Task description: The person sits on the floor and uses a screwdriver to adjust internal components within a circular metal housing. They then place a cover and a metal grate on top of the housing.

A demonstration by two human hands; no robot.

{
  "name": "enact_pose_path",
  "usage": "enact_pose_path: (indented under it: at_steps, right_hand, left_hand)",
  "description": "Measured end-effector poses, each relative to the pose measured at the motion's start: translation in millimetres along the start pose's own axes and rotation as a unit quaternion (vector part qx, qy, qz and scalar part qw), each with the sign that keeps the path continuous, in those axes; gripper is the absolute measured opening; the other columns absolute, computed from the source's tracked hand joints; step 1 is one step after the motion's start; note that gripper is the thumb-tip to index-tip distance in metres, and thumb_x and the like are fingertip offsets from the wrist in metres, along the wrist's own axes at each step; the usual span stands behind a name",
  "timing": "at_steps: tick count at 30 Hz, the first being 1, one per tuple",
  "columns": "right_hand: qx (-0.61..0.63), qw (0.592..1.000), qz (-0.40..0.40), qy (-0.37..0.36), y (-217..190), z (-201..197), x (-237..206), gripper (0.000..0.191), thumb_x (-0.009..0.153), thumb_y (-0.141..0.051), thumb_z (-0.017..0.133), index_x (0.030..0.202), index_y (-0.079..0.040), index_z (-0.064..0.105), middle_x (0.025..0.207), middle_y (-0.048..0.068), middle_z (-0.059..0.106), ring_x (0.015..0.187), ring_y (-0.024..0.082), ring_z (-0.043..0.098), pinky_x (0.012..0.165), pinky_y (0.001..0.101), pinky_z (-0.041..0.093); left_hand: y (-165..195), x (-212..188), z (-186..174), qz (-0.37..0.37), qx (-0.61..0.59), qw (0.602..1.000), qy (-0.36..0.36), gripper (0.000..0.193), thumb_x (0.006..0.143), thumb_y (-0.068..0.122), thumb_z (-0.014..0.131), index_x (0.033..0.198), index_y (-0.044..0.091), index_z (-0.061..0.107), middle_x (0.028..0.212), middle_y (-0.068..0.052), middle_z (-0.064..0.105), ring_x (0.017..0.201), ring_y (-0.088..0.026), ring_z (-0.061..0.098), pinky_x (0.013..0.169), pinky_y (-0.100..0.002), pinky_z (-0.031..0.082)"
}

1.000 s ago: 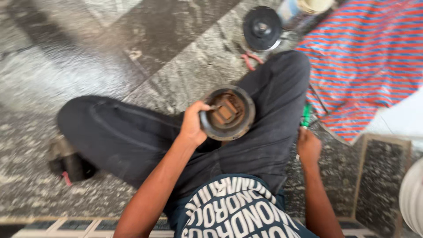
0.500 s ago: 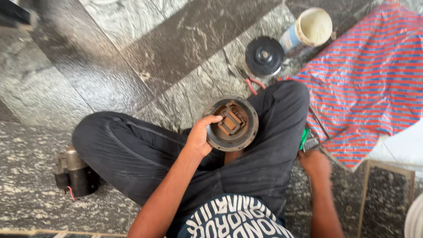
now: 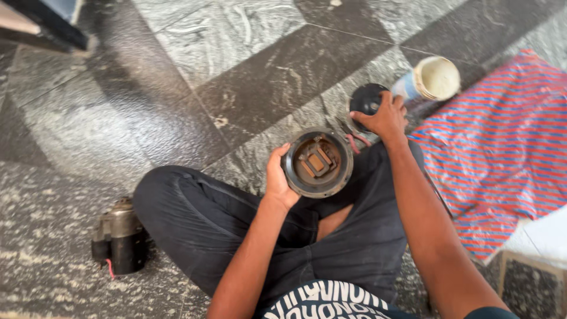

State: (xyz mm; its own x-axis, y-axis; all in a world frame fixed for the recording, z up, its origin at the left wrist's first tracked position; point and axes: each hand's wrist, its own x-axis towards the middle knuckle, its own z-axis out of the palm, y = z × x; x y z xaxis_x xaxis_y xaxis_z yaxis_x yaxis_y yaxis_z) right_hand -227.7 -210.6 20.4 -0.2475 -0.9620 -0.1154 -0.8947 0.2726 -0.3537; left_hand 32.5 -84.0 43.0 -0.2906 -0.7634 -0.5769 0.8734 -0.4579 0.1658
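Left hand point(image 3: 276, 180) clenched on rim of round motor housing point(image 3: 319, 163), held above lap, open face up (brush parts visible inside). Right hand point(image 3: 385, 116) grasping black disc point(image 3: 366, 100) on floor beside cylindrical tub point(image 3: 430, 81). Risk: one-handed rim grip, housing could tip and drop onto stone. Count: one housing, one disc, one tub, one motor body point(image 3: 120, 237), one striped sheet point(image 3: 502, 153).

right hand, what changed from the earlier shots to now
The right hand rose from beside the thigh, reached forward and landed on the black disc on the floor by the white tub. The left hand still holds the round metal housing over the lap.
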Motion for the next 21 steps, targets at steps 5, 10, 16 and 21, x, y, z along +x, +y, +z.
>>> enact_pose_path:
  at_steps: [5, 10, 16, 21]
  right_hand:
    - [-0.003, 0.998, 0.052, 0.039, -13.7, 15.3, 2.8, 0.107, 0.066, -0.073, 0.089, 0.136, -0.005, 0.044, 0.14, 0.026, 0.037, 0.133, 0.053, 0.038, 0.096, 0.0705, 0.04]
    - [-0.004, 0.997, 0.073, 0.03, -18.4, 16.1, 3.4, 0.11, 0.064, -0.073, 0.091, 0.134, -0.005, 0.04, 0.138, 0.024, 0.037, 0.132, 0.051, 0.037, 0.093, 0.074, 0.039]
    - [-0.029, 0.996, 0.075, 0.028, -25.1, 17.5, 4.5, 0.113, 0.06, -0.067, 0.093, 0.136, -0.006, 0.035, 0.136, 0.025, 0.037, 0.132, 0.049, 0.036, 0.091, 0.0712, 0.042]
    - [-0.009, 0.997, 0.057, 0.047, -22.1, 15.8, 5.2, 0.108, 0.064, -0.063, 0.095, 0.136, -0.008, 0.036, 0.136, 0.022, 0.042, 0.131, 0.044, 0.039, 0.095, 0.0653, 0.044]
  left_hand:
    - [1.8, -0.1, -4.8, 0.044, -0.038, 0.998, 0.015, 0.042, 0.096, 0.04, 0.053, 0.112, 0.005, 0.069, 0.106, -0.012, 0.073, 0.098, -0.027, 0.07, 0.091, -0.045, 0.057]
    - [-2.0, 7.1, -7.3, 0.057, -0.044, 0.997, -0.001, 0.039, 0.098, 0.038, 0.056, 0.113, 0.004, 0.068, 0.109, -0.012, 0.071, 0.1, -0.026, 0.069, 0.095, -0.045, 0.057]
    - [-10.2, 11.4, -18.7, 0.071, -0.034, 0.997, 0.013, 0.036, 0.096, 0.036, 0.059, 0.112, 0.005, 0.066, 0.108, -0.01, 0.071, 0.099, -0.026, 0.069, 0.093, -0.044, 0.057]
    - [-12.0, 16.2, -24.7, 0.078, -0.024, 0.997, 0.002, 0.039, 0.095, 0.038, 0.059, 0.113, 0.004, 0.067, 0.109, -0.011, 0.071, 0.099, -0.025, 0.069, 0.094, -0.043, 0.056]
